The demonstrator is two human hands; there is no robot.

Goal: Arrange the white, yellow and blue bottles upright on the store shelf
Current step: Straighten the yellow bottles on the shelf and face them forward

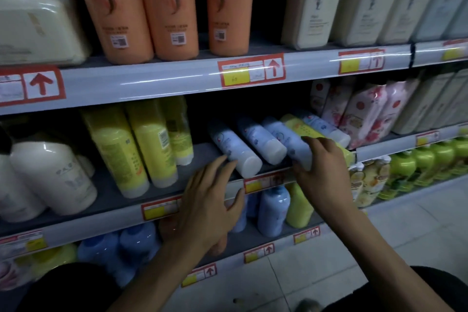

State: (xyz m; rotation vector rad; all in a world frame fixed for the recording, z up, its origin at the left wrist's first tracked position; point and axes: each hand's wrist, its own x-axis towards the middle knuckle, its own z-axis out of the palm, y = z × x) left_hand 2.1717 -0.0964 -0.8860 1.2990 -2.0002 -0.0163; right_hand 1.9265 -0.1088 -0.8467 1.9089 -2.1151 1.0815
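On the middle shelf [202, 152], a big jug [50, 175] stands near the left end, with upright tubes [131, 149] just right of it, resting on their caps. Past a bare stretch, five containers lie side by side, caps toward the front edge: from left, the first lying bottle [233, 149], second lying bottle [260, 143], third lying bottle [291, 142], a lying tube [302, 128] and the last lying bottle [325, 126]. Packaged bottles [362, 114] stand right of these.

The left hand [210, 200] is at the front edge, fingertips just beside the first lying bottle. The right hand [321, 167] grips the third lying bottle's cap end.

On the upper shelf [152, 78], a tub [38, 15] sits left of three tall bottles [169, 7], with flat bottles [314, 2] further right. Lower-shelf bottles [273, 210] stand below the hands.
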